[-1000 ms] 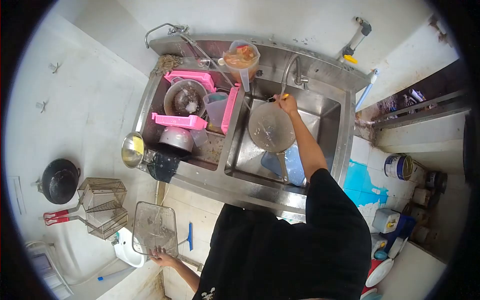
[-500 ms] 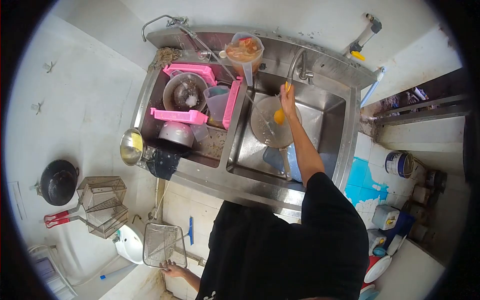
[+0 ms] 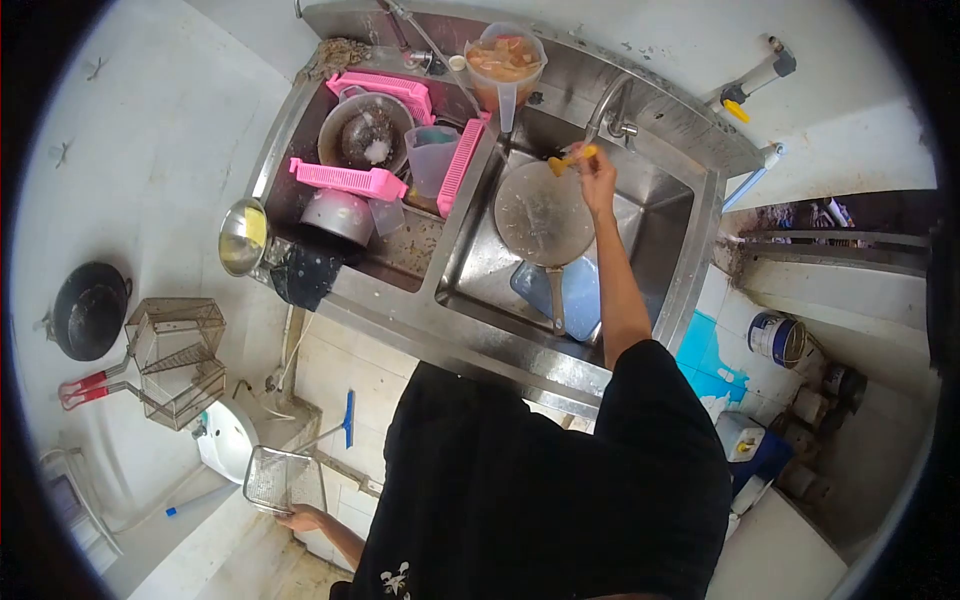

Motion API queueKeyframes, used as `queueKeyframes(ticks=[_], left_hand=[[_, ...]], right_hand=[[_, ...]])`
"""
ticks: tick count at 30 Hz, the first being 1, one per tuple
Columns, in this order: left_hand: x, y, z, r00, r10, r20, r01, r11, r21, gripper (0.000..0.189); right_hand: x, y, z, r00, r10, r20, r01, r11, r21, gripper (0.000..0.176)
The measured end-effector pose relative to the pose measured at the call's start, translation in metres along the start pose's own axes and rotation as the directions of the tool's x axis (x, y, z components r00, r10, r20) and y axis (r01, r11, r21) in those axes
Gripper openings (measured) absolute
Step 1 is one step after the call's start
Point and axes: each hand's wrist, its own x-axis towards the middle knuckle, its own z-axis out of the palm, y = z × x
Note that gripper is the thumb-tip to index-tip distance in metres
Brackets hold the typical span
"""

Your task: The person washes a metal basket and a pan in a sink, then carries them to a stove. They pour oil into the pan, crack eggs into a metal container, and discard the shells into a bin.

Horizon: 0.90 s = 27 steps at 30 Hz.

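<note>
My right hand (image 3: 598, 168) is stretched over the right basin of the steel sink (image 3: 690, 215), gripping a small yellow-orange utensil (image 3: 566, 159) just below the tap (image 3: 612, 110). A round frying pan (image 3: 544, 215) lies in that basin under the hand, its handle pointing toward me, over a blue board (image 3: 580, 290). Down at my left side, my left hand (image 3: 302, 518) holds a wire mesh basket (image 3: 281, 479) by its edge, low near the floor.
The left basin holds pink racks (image 3: 345, 178), metal bowls (image 3: 364, 135) and a plastic jug (image 3: 430, 155). A measuring jug of orange liquid (image 3: 505, 62) stands on the sink's back rim. More wire baskets (image 3: 172, 360) and a black pan (image 3: 90, 312) hang on the left wall.
My right hand lifted the yellow utensil off the pan toward the tap. My left hand lowered the mesh basket further down and back. The view shifted, sink now higher in frame.
</note>
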Motion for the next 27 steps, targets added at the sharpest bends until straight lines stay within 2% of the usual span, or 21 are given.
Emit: queueKeyframes(ticks=[1, 2, 4, 5, 7, 8, 10, 13, 16, 19, 20, 23, 24, 25, 26, 27], left_hand=[[0.002, -0.006, 0.0, 1.0, -0.011, -0.017, 0.011, 1.0, -0.002, 0.045], [0.003, -0.012, 0.0, 0.999, -0.003, -0.041, 0.003, 1.0, 0.009, 0.045], [0.002, -0.016, -0.005, 0.995, -0.101, -0.022, 0.1, 0.994, -0.036, 0.046], [0.001, -0.015, -0.006, 0.989, -0.149, -0.009, 0.148, 0.987, -0.061, 0.046], [-0.001, -0.038, 0.008, 0.993, -0.052, -0.106, 0.049, 0.999, -0.023, 0.045], [0.002, -0.046, 0.013, 0.988, 0.003, -0.154, -0.003, 1.0, -0.003, 0.045], [-0.002, -0.034, 0.005, 0.994, -0.047, -0.095, 0.046, 0.999, -0.011, 0.045], [-0.005, -0.032, 0.004, 0.994, -0.108, -0.029, 0.108, 0.994, 0.009, 0.046], [0.009, -0.044, 0.011, 0.99, -0.142, 0.008, 0.142, 0.99, 0.008, 0.046], [0.01, -0.054, 0.02, 0.993, -0.117, -0.013, 0.118, 0.99, 0.073, 0.043], [0.017, -0.057, 0.019, 0.996, -0.086, -0.035, 0.09, 0.99, 0.109, 0.041], [0.025, -0.023, -0.01, 0.988, -0.046, 0.148, 0.059, 0.995, -0.083, 0.042], [0.027, -0.024, -0.005, 0.992, 0.024, 0.123, -0.004, 0.987, -0.159, 0.043], [0.038, -0.025, -0.001, 0.993, 0.086, 0.084, -0.065, 0.972, -0.226, 0.044], [0.047, -0.018, -0.001, 0.985, 0.016, 0.169, 0.008, 0.99, -0.14, 0.045], [0.048, 0.012, -0.014, 0.986, 0.056, 0.156, -0.054, 0.998, -0.021, 0.049]], right_hand=[[0.002, 0.014, 0.0, 0.997, 0.012, -0.083, -0.005, 0.997, 0.079, 0.018], [0.001, 0.011, 0.001, 0.998, 0.01, -0.066, 0.0, 0.989, 0.145, 0.019], [-0.002, -0.007, 0.004, 0.999, 0.007, -0.046, 0.006, 0.96, 0.28, 0.02], [0.001, -0.011, 0.004, 0.999, -0.04, -0.007, 0.04, 0.974, 0.225, 0.021], [0.005, -0.012, 0.0, 0.99, -0.118, 0.082, 0.109, 0.988, 0.111, 0.024], [0.008, -0.017, -0.006, 0.984, -0.104, 0.148, 0.113, 0.992, -0.057, 0.025], [0.016, -0.029, -0.016, 0.964, -0.051, 0.262, 0.151, 0.914, -0.377, 0.026], [0.014, -0.03, -0.007, 1.0, 0.027, -0.002, -0.027, 0.999, 0.038, 0.026], [0.01, -0.03, -0.015, 0.997, 0.0, 0.082, 0.001, 1.0, -0.015, 0.024], [0.011, -0.012, -0.026, 0.999, -0.049, 0.011, 0.05, 0.996, -0.072, 0.023], [0.004, -0.032, -0.027, 0.98, -0.066, 0.188, 0.089, 0.989, -0.116, 0.022], [-0.004, -0.039, -0.024, 0.99, -0.14, -0.009, 0.14, 0.99, 0.017, 0.02], [-0.007, -0.05, -0.028, 0.993, -0.099, 0.064, 0.104, 0.992, -0.076, 0.019], [-0.012, -0.057, -0.03, 0.983, -0.149, 0.107, 0.159, 0.983, -0.092, 0.018], [-0.013, -0.064, -0.027, 0.966, -0.206, 0.156, 0.222, 0.971, -0.091, 0.018], [-0.013, -0.075, -0.018, 0.941, -0.27, 0.204, 0.291, 0.954, -0.077, 0.017]])
